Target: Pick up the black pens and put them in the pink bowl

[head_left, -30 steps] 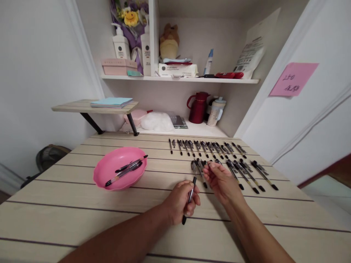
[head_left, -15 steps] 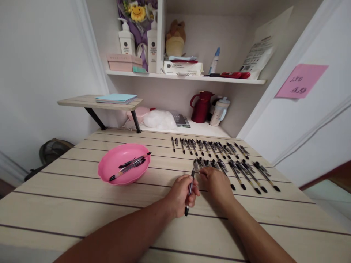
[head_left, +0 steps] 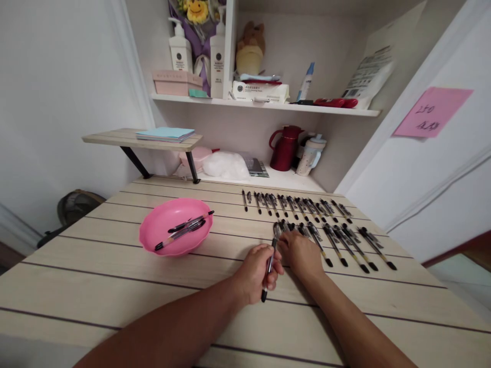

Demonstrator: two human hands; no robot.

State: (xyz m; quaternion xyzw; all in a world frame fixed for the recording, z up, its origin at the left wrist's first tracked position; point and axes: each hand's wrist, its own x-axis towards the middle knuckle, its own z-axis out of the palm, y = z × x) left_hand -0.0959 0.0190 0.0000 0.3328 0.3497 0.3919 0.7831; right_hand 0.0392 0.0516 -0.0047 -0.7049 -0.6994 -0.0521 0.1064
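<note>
The left hand (head_left: 255, 273) holds a slim black-and-clear plastic pen (head_left: 270, 263), fingers wrapped round the middle of its barrel, one end slanting up and away, the black end down toward the wearer. The right hand (head_left: 303, 253) is curled narrow, knuckles up, fingertips down at the left end of the nearer row; whether they pinch anything cannot be told, as the hand's back hides them. The step in hand looks like fine fingertip work beside the held pen. It calls for a firm left grip with the far end left free, as it is here, and a light right pinch from above, since the neighbours lie close enough to be nudged askew.

Just beyond the pen's far end lies a small clear-and-black piece (head_left: 276, 229), easily knocked if the left hand drifts forward. To the right runs the nearer row of black-and-clear pens (head_left: 351, 250), slanted alike, with small cap-like parts beside them; a low wrist could drag these. Behind it lies the farther row of similar pens (head_left: 302, 209). Well apart to the left, a pink, wavy-rimmed, oval bowl (head_left: 161, 221) holds a few more pens (head_left: 181, 233), on the pale, dark-lined, wood-look desk (head_left: 95, 301).
</note>
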